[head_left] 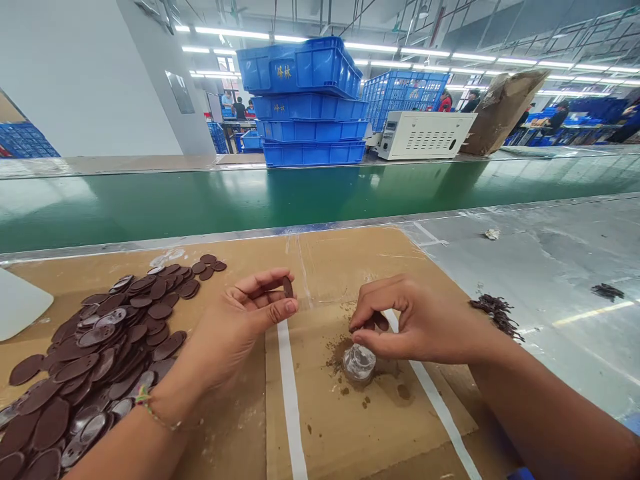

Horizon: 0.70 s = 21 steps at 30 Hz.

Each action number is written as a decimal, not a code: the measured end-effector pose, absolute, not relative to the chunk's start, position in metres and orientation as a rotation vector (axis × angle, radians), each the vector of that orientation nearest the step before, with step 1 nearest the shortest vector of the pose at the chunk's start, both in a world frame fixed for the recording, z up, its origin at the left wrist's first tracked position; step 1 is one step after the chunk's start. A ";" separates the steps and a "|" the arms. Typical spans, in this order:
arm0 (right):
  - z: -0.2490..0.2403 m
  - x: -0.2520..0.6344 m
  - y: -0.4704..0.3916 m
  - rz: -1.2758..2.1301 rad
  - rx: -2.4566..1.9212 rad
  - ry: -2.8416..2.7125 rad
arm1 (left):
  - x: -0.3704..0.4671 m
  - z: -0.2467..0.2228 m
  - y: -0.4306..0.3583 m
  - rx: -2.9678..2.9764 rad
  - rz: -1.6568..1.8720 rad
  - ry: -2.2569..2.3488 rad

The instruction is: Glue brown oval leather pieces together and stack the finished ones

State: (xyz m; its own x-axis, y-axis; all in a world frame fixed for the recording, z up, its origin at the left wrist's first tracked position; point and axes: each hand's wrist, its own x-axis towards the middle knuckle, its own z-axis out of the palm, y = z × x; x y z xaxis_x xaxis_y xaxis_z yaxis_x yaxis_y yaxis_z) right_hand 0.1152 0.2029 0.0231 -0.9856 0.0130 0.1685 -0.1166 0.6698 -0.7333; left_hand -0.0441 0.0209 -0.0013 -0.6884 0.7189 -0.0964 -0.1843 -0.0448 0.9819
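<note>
My left hand (260, 303) holds a small dark brown oval piece (287, 287) upright between its fingers. Just above a small round container (359, 362) with whitish contents, my right hand (395, 320) pinches a brown piece (381, 322), partly hidden by the fingers. Brown crumbs lie on the cardboard around the container. To the left of my left hand spreads a large pile of flat brown oval pieces (135, 333), some of them shiny.
Beyond the cardboard (350, 260) runs a green belt (210, 200). Behind it stand stacked blue crates (313, 107) and a beige machine (425, 135). Dark strips (497, 315) lie at the right, a white object (23, 303) at the left edge. People are far behind.
</note>
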 end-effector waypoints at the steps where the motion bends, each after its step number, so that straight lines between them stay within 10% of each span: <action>1: 0.023 0.115 0.203 1.228 0.053 -2.661 | -0.042 -0.001 0.021 0.577 1.799 1.561; 13: 0.009 0.107 0.170 1.868 0.084 -1.817 | -0.011 0.002 0.019 0.609 1.667 1.218; 21: 0.013 0.108 0.167 1.634 0.114 -2.000 | -0.013 -0.003 0.018 0.618 1.639 1.244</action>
State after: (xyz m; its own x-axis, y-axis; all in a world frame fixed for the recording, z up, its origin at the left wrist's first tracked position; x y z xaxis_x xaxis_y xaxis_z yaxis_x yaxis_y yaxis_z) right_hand 0.1082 0.1672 0.0134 -0.8454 0.2708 0.4604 -0.3972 0.2577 -0.8808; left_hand -0.0135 0.0182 -0.0027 -0.4179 0.8968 -0.1455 -0.3814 -0.0278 0.9240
